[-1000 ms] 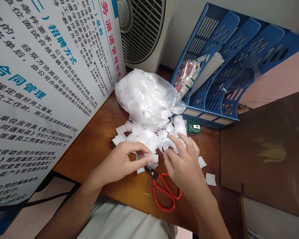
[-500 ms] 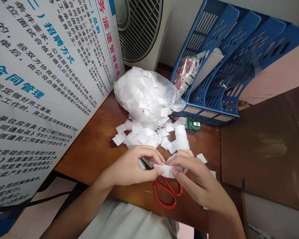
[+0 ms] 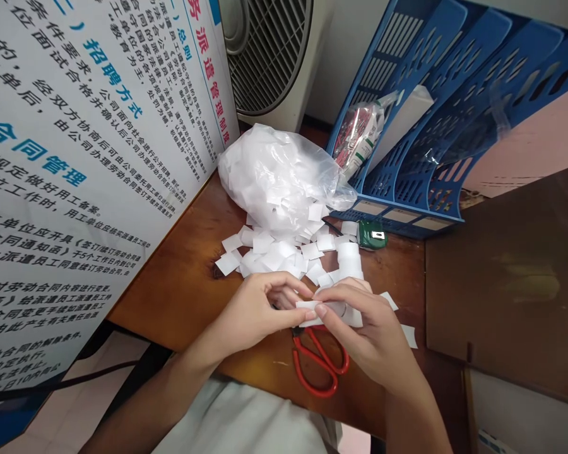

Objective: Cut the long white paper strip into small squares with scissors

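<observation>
My left hand pinches the end of a narrow white strip between thumb and fingers. My right hand grips the same strip close beside it, with a loose coil of the white material partly hidden under its fingers. Beneath both hands, scissors with red handles lie on the wooden table, their blades mostly covered by the hands. Small white squares are heaped just beyond my fingers. A longer white length extends past my right hand.
Behind the heap rests a clear plastic bag full of white pieces. A green tape measure sits by the blue file rack. The printed board borders the left, a brown panel the right, and a fan the back.
Both hands have shifted slightly along the strip, and my fingers are closer together on it. The dark scissor blades by my left hand are now more hidden. The view has moved slightly.
</observation>
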The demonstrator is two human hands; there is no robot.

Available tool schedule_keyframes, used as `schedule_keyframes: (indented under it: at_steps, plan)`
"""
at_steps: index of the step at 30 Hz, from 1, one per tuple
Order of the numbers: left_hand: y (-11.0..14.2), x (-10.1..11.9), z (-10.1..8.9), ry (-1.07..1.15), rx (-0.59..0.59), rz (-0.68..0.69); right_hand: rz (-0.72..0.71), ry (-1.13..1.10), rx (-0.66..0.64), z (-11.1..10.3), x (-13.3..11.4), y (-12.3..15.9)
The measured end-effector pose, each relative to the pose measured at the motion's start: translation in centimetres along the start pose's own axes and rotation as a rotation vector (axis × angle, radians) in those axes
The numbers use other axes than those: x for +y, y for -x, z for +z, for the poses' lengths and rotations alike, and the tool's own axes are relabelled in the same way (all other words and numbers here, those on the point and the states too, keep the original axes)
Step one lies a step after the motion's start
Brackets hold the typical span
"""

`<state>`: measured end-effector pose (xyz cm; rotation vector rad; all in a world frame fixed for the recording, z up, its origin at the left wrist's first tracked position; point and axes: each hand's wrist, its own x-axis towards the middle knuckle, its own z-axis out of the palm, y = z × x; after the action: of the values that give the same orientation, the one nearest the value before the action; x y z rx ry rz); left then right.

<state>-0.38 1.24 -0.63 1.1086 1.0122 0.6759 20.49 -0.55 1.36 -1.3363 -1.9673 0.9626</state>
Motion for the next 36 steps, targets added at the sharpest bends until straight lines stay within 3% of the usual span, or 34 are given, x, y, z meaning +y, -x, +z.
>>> schedule_keyframes:
  at_steps: [6, 12, 21, 25, 29, 33, 36]
  plan:
    - [0.0, -0.1, 0.3, 0.059, 0.106, 0.038, -0.206, 0.226, 0.185, 0.5, -0.5, 0.2]
    - [0.2, -0.3, 0.6, 0.052, 0.141, 0.046, -0.235, 0.379, 0.279, 0.6, -1.0, 0.4]
    - [0.5, -0.5, 0.6, 0.139, 0.068, 0.101, -0.004, 0.052, -0.133, -1.2, -0.7, -0.7]
    - [0.2, -0.7, 0.6, 0.148, 0.045, 0.079, 0.041, -0.069, -0.164, -1.6, -0.5, -1.4]
    - [0.0, -0.8, 0.6, 0.112, 0.038, 0.08, 0.014, -0.04, -0.077, -1.2, -0.4, -1.4]
    - [0.1, -1.0, 0.7, 0.141, 0.069, 0.078, -0.119, 0.204, 0.137, -0.5, -0.4, -0.8]
    - [0.2, -1.1, 0.8, 0.161, 0.078, 0.073, -0.18, 0.352, 0.214, -0.2, -0.4, -0.1]
